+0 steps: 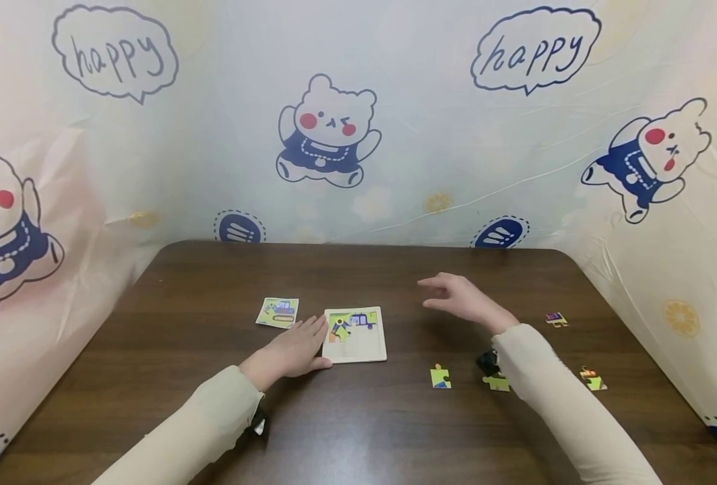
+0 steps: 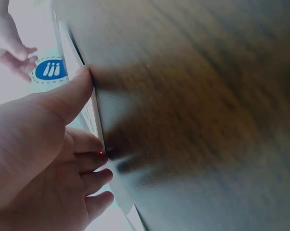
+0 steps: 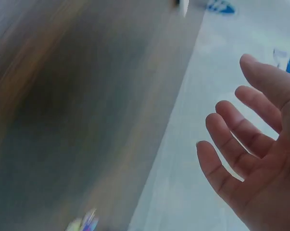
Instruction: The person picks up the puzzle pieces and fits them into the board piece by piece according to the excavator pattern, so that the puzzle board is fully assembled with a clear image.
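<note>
A white square puzzle tray (image 1: 355, 351) lies mid-table, with a partly assembled picture of a blue vehicle along its upper part and bare white below. My left hand (image 1: 298, 345) rests against the tray's left edge, thumb at the lower corner and fingers extended towards the upper one. In the left wrist view the thumb and fingers (image 2: 89, 144) touch the tray's side. My right hand (image 1: 463, 296) is raised over the table to the right of the tray, its fingers spread and loosely bent. The right wrist view shows its fingers (image 3: 231, 139) holding nothing.
A picture card (image 1: 278, 312) with a blue vehicle lies left of the tray. Loose puzzle pieces are on the right: a green one (image 1: 440, 377), another (image 1: 498, 383) by the right sleeve, a purple one (image 1: 556, 319) and one (image 1: 592, 379) near the table's right edge.
</note>
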The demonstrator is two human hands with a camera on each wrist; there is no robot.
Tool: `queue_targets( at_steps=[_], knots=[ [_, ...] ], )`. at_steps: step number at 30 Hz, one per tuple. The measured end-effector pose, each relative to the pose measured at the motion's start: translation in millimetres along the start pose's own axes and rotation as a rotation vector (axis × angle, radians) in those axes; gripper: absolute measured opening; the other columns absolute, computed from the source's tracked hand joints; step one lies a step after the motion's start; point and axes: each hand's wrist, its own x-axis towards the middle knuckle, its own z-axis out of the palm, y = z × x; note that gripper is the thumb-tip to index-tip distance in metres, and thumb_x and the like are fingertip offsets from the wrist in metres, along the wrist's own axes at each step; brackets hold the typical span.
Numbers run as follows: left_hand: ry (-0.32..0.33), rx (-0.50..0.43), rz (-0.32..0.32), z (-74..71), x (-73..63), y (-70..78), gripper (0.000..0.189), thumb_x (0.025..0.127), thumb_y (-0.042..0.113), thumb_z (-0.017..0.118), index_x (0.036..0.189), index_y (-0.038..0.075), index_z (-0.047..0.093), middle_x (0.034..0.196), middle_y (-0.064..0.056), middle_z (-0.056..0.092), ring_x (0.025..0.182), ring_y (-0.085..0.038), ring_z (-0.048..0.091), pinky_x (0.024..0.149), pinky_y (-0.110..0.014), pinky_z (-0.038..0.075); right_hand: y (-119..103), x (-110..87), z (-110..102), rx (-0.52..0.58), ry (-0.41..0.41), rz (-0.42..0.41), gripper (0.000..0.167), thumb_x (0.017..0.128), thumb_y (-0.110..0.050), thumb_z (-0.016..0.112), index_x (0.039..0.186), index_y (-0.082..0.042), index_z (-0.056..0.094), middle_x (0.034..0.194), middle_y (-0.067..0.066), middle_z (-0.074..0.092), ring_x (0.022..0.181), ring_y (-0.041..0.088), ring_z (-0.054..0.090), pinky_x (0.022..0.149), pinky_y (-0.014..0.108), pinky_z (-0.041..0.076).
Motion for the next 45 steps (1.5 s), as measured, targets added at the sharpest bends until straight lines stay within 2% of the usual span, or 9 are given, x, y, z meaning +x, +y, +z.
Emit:
queue_targets(
  at_steps=[6,13,17,20,27,32,45],
  knots=[
    [0.003,-0.006,-0.004,0.6,-0.8,-0.8,0.072,0.091,0.04,0.055,0.138,-0.01,0.032,0.145,-0.022,0.026,0.133,-0.035,0.023,0.106,-0.046,0.021,36,-20.1,-15,-0.022,0.004,0.046,0.047,0.085,-0.022,0.068,0.126,-0.001,0.055,0.107,0.017,0.057,0.095,0.029,0.053,0.081,0.045,0.046],
    [0.005,-0.006,0.007,0.2,-1.7,-0.6,0.071,0.092,0.039,0.054,0.137,-0.01,0.032,0.145,-0.023,0.026,0.133,-0.036,0.023,0.106,-0.047,0.021,60,-35.8,-24,-0.073,-0.065,0.115,0.051,0.083,-0.017,0.069,0.126,0.004,0.052,0.1,0.018,0.053,0.081,0.025,0.049,0.069,0.038,0.045],
    [0.008,-0.009,0.007,0.6,-1.8,-0.6,0.071,0.092,0.038,0.055,0.137,-0.01,0.032,0.145,-0.023,0.026,0.133,-0.036,0.023,0.106,-0.047,0.021,71,-43.3,-28,-0.102,-0.1,0.161,0.05,0.083,-0.018,0.069,0.125,0.005,0.053,0.109,0.019,0.053,0.092,0.028,0.052,0.081,0.045,0.045],
    [0.009,-0.007,0.003,0.8,-1.5,-0.5,0.071,0.091,0.039,0.054,0.138,-0.01,0.032,0.145,-0.022,0.026,0.133,-0.035,0.023,0.106,-0.046,0.022,79,-47.7,-31,-0.12,-0.114,0.178,0.047,0.082,-0.018,0.07,0.121,0.005,0.056,0.109,0.018,0.054,0.097,0.032,0.053,0.086,0.05,0.043],
    [0.007,0.003,0.001,0.8,0.5,-1.1,0.072,0.092,0.041,0.053,0.138,-0.009,0.031,0.145,-0.022,0.026,0.133,-0.035,0.023,0.106,-0.046,0.022,89,-54.3,-37,-0.153,-0.139,0.131,0.027,0.079,-0.005,0.069,0.105,0.003,0.063,0.099,0.014,0.055,0.089,0.03,0.052,0.082,0.048,0.046],
    [-0.002,0.01,0.001,0.6,0.4,-0.4,0.071,0.092,0.04,0.053,0.138,-0.009,0.031,0.145,-0.022,0.025,0.133,-0.035,0.023,0.106,-0.046,0.021,93,-54.5,-37,-0.147,-0.132,0.116,0.021,0.079,-0.004,0.07,0.097,-0.001,0.063,0.094,0.011,0.054,0.085,0.028,0.049,0.078,0.046,0.046],
    [0.006,-0.003,-0.003,2.0,1.2,-0.9,0.072,0.091,0.041,0.054,0.138,-0.009,0.032,0.145,-0.022,0.026,0.133,-0.035,0.023,0.106,-0.045,0.022,93,-53.9,-36,-0.164,-0.129,0.145,0.015,0.078,-0.005,0.071,0.088,-0.002,0.06,0.086,0.008,0.053,0.077,0.023,0.047,0.072,0.041,0.045]
  ],
)
